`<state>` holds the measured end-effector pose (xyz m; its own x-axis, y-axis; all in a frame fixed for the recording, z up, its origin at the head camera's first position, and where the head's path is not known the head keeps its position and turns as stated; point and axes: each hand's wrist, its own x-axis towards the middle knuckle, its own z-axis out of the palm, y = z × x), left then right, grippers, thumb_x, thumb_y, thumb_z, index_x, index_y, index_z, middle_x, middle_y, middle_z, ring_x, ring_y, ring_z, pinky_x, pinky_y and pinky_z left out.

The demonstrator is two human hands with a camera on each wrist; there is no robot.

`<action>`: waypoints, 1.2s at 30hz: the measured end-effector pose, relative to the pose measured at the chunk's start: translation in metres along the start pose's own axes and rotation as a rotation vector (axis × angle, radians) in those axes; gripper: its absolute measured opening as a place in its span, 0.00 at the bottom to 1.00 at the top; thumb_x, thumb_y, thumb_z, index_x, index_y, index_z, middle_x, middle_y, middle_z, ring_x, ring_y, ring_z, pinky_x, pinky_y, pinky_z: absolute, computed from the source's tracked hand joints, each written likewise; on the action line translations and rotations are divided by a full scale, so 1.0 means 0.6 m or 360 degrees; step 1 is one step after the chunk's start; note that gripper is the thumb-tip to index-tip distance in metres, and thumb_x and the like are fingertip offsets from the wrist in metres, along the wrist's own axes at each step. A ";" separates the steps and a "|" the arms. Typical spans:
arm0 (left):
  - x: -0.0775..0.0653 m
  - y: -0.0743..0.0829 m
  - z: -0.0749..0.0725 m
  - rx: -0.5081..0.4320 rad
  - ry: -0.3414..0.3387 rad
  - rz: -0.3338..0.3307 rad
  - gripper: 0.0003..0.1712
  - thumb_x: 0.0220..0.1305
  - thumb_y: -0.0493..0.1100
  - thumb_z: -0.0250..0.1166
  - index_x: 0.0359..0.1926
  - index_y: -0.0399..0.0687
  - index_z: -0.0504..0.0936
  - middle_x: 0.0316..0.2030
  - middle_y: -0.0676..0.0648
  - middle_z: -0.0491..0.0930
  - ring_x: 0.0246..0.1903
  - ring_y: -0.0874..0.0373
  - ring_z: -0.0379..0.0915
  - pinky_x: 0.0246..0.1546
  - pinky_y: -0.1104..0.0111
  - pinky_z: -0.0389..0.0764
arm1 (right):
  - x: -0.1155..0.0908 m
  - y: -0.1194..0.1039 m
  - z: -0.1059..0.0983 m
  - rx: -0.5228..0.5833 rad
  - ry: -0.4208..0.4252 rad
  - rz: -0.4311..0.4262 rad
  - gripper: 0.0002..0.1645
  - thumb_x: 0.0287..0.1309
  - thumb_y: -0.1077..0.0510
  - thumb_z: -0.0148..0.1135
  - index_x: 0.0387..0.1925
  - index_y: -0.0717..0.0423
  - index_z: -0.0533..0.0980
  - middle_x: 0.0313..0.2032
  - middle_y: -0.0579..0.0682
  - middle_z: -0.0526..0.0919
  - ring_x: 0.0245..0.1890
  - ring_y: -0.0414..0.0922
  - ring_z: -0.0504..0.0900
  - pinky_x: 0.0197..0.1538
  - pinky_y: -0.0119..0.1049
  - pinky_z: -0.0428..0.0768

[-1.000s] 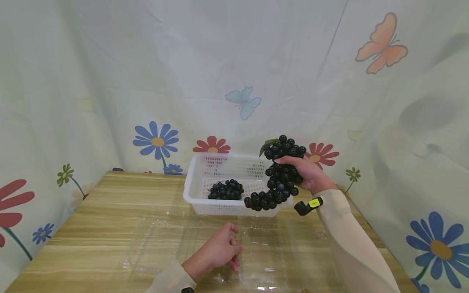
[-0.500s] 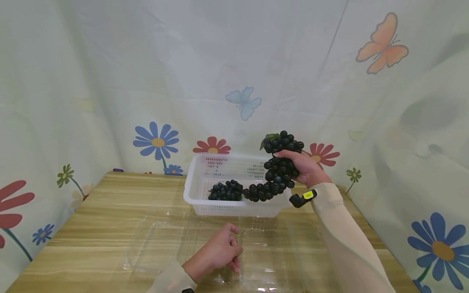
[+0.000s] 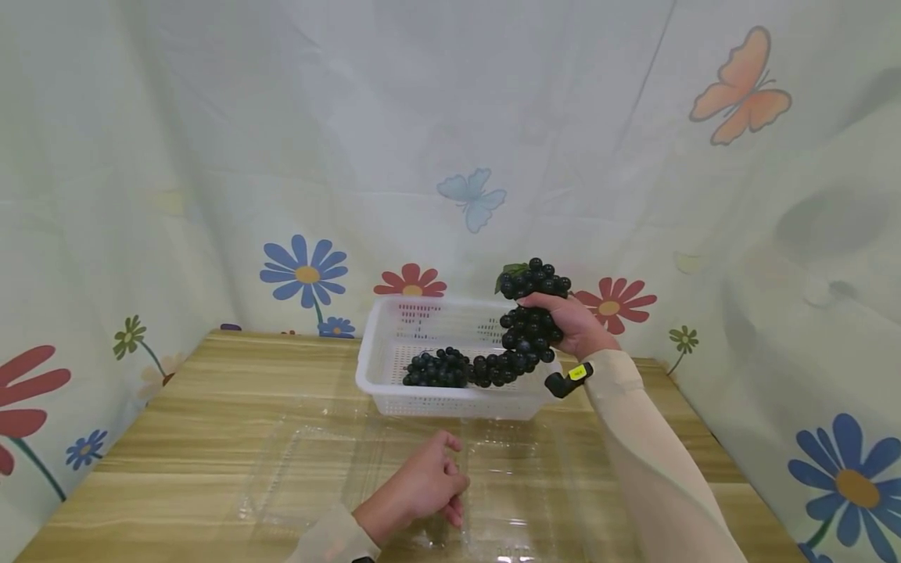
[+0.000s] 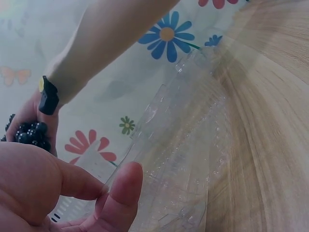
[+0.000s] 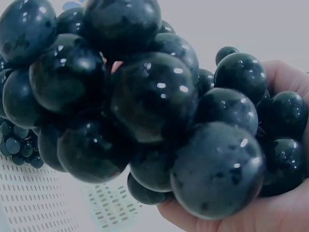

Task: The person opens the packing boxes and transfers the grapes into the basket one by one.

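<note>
My right hand (image 3: pixel 573 327) grips a long bunch of black grapes (image 3: pixel 529 328) above the right side of a white plastic basket (image 3: pixel 450 403). A green leaf shows at the bunch's top, and its lower end curves left over the basket. In the right wrist view the grapes (image 5: pixel 149 96) cover much of the hand. Another bunch of dark grapes (image 3: pixel 435 369) lies in the basket. Nearer the front, my left hand (image 3: pixel 422 483) is over a clear plastic container (image 3: pixel 507 489). In the left wrist view its thumb and a finger pinch the container's edge.
The wooden table (image 3: pixel 162 453) runs back to a printed curtain (image 3: pixel 352 117) with flowers and butterflies. Another clear plastic section (image 3: pixel 303 469) lies left of the left hand; its outline is hard to make out.
My right hand has moved left with the grapes, and the bunch's lower end has risen slightly, then come against the grapes in the basket as seen from the head. The left hand holds its place.
</note>
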<state>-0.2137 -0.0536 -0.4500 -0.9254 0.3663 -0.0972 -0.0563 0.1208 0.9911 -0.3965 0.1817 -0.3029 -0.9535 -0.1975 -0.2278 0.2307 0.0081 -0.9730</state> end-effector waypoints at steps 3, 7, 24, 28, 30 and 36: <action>-0.001 0.000 -0.001 0.0004 0.0003 -0.0004 0.29 0.65 0.26 0.60 0.63 0.30 0.59 0.26 0.38 0.75 0.12 0.56 0.75 0.18 0.60 0.86 | 0.009 0.003 0.001 0.0021 0.0000 -0.0003 0.15 0.64 0.54 0.67 0.50 0.53 0.76 0.36 0.45 0.88 0.37 0.41 0.89 0.42 0.40 0.90; 0.000 -0.001 -0.003 0.0006 0.0002 -0.0008 0.29 0.65 0.26 0.60 0.63 0.30 0.59 0.27 0.38 0.75 0.12 0.56 0.75 0.18 0.59 0.85 | 0.023 0.009 0.003 0.0016 0.0018 0.0031 0.16 0.63 0.54 0.68 0.49 0.54 0.77 0.35 0.45 0.89 0.36 0.40 0.89 0.41 0.38 0.90; 0.002 -0.003 -0.003 -0.0008 0.0012 -0.0017 0.29 0.63 0.26 0.61 0.62 0.31 0.60 0.28 0.41 0.74 0.13 0.56 0.76 0.18 0.61 0.85 | 0.078 0.042 0.019 -0.0140 0.0126 0.0124 0.25 0.57 0.54 0.74 0.54 0.57 0.76 0.35 0.44 0.87 0.35 0.39 0.87 0.42 0.38 0.89; 0.003 -0.004 -0.002 -0.0012 0.0028 -0.0022 0.29 0.61 0.25 0.60 0.62 0.31 0.61 0.29 0.42 0.72 0.14 0.56 0.75 0.18 0.61 0.86 | 0.082 0.044 0.023 -0.0195 0.0128 0.0141 0.34 0.57 0.53 0.73 0.62 0.59 0.71 0.44 0.48 0.86 0.36 0.40 0.87 0.44 0.38 0.89; 0.005 -0.004 -0.002 -0.0015 0.0032 -0.0028 0.29 0.61 0.25 0.60 0.61 0.32 0.61 0.29 0.42 0.72 0.14 0.56 0.75 0.18 0.61 0.86 | 0.083 0.045 0.023 -0.0219 0.0146 0.0159 0.46 0.56 0.52 0.74 0.72 0.58 0.63 0.54 0.51 0.81 0.39 0.41 0.86 0.44 0.37 0.89; 0.006 -0.005 -0.001 -0.0008 0.0038 -0.0053 0.28 0.61 0.25 0.59 0.61 0.33 0.61 0.30 0.41 0.72 0.14 0.56 0.76 0.19 0.61 0.86 | 0.091 0.055 0.024 -0.0287 0.0164 0.0220 0.61 0.56 0.52 0.75 0.80 0.55 0.46 0.67 0.55 0.72 0.42 0.43 0.84 0.46 0.38 0.88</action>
<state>-0.2173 -0.0533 -0.4534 -0.9316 0.3403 -0.1278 -0.0888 0.1278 0.9878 -0.4383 0.1568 -0.3467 -0.9322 -0.0812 -0.3527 0.3308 0.2046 -0.9213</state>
